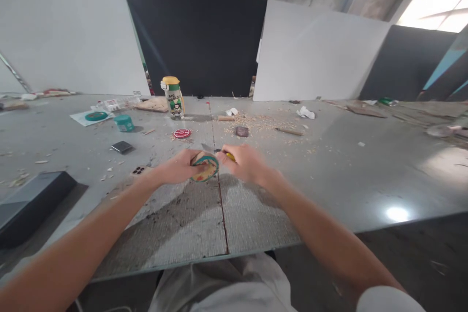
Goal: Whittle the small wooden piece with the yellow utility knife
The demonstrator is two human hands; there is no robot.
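Note:
My left hand (182,165) is closed on the edge of a round wooden piece (205,170), a shallow ring or bowl shape with a teal band around its rim and reddish marks inside. In my right hand (243,162) is a knife with a yellow and black handle (230,156). Its thin blade points left, close to the upper edge of the wooden piece; whether it touches I cannot tell. Both hands are above the table's front middle. A red round lid (182,133) and a brownish block (242,131) lie just beyond them.
Wood chips (261,121) are scattered behind my hands. A yellow-capped bottle (174,100) stands near the back boards. On the left are a teal jar (124,123), its teal lid (96,116), a dark flat box (121,146) and a large black object (34,204). A wooden-handled tool (290,131) lies right.

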